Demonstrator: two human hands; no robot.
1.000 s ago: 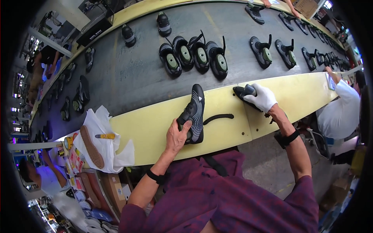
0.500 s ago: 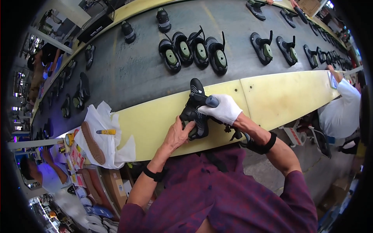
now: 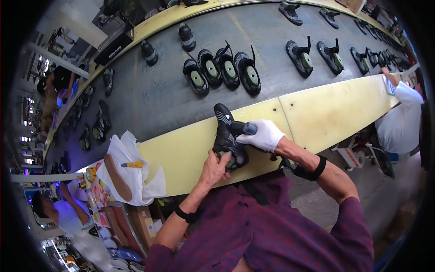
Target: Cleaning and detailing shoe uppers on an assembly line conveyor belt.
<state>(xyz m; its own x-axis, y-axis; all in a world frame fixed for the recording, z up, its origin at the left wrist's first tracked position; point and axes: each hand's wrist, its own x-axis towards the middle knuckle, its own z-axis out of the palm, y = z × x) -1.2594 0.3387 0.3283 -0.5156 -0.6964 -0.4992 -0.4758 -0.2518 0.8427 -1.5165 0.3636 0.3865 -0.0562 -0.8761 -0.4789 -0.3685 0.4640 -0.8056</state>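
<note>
A black shoe with grey striped lines and a green insole rests on the pale yellow ledge in front of me, its toe pointing away. My left hand is bare and wraps round the heel end, thumb at the shoe's opening. On the shoe's right side, my right hand, in a white glove, is closed on the shoe's strap, whose grey rounded end shows above the fingers. The glove hides part of the strap, and the fingertips underneath cannot be seen.
Beyond the yellow ledge, a dark conveyor belt carries several similar shoes. A brown sole and a yellow tube lie on white paper at left. Co-workers stand at both sides.
The shoe and both my hands have come slightly nearer to me, and the toe has swung a little left. Both hands keep their hold. The whole view has shifted slightly.
</note>
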